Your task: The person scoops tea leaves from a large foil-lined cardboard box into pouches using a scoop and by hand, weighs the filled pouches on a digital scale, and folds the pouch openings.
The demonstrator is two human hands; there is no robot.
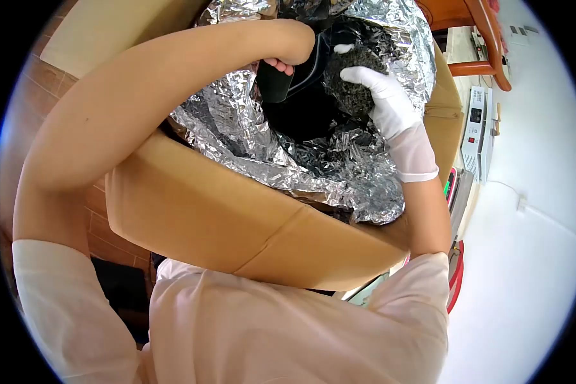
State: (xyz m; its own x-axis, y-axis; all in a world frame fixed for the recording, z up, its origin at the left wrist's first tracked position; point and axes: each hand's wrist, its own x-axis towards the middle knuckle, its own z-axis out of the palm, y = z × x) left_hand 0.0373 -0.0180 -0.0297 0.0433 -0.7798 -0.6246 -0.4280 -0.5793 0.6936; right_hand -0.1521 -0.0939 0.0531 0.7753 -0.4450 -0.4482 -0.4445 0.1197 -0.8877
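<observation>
My left hand [294,46], bare, is curled round a black part beside a dark container [309,73]; the wide black flap or handle [275,85] shows below its fingers. How the parts join is hidden by my wrist. In a white glove, my right hand [379,96] grips a dark grey, rough, fibrous pad [351,89], thumb on top and a fingertip showing at its far edge. The pad is beside the container, over a dark opening. Crumpled aluminium foil [237,137] surrounds both hands and lines a cardboard box [237,211].
The box's near wall stands between my body and the foil. Another cardboard flap [109,32] rises at the upper left. On the right are a wooden chair [493,51], a white device with a small display [477,131] and a white wall [525,269]. Tiled floor [109,230] shows at left.
</observation>
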